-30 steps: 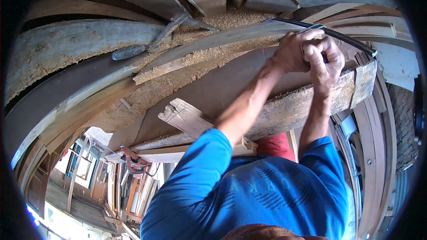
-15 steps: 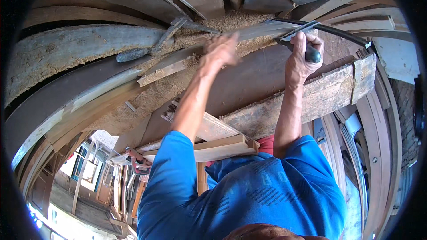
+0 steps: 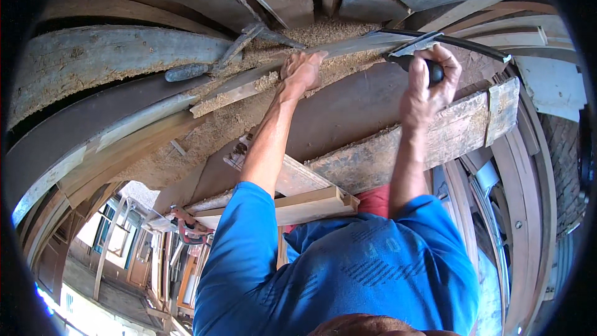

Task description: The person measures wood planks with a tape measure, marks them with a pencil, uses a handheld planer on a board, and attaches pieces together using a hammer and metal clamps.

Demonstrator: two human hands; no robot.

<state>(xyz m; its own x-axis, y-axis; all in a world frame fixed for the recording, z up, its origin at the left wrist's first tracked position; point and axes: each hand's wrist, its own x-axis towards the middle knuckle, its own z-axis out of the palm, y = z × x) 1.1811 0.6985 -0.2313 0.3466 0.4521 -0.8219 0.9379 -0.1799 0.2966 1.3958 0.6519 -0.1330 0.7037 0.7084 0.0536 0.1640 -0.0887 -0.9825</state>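
Nearest, on the near side of the long wooden strip (image 3: 357,45), is the person's blue shirt (image 3: 360,274). Between the shirt and the strip lie a pale beam (image 3: 292,211) and a notched board (image 3: 305,177); the left forearm covers part of the board. A rough plank (image 3: 398,143) edges the brown worktop (image 3: 360,99), also on the strip's near side. A red power tool (image 3: 193,227) sits well apart from the strip, nearer the body than its left end.

The left grip (image 3: 300,70) rests on the middle of the strip, fingers bent over it; whether it closes around the wood or only presses down, I cannot tell. The right grip (image 3: 432,81), slightly blurred, is curled about the dark handle of a hand tool (image 3: 418,44), whose flat metal part is at the strip's right end. Sawdust (image 3: 211,143) lies along both sides of the strip. A black bar (image 3: 472,45) runs rightward from the strip's right end.

Just beyond the strip's left half is a metal tool with a grey handle (image 3: 186,72), then a weathered grey board (image 3: 124,53).

Half a second ago the left grip was a blur over the strip; now it has settled there. A second ago both grips met at the hand tool; now only the right one is there.
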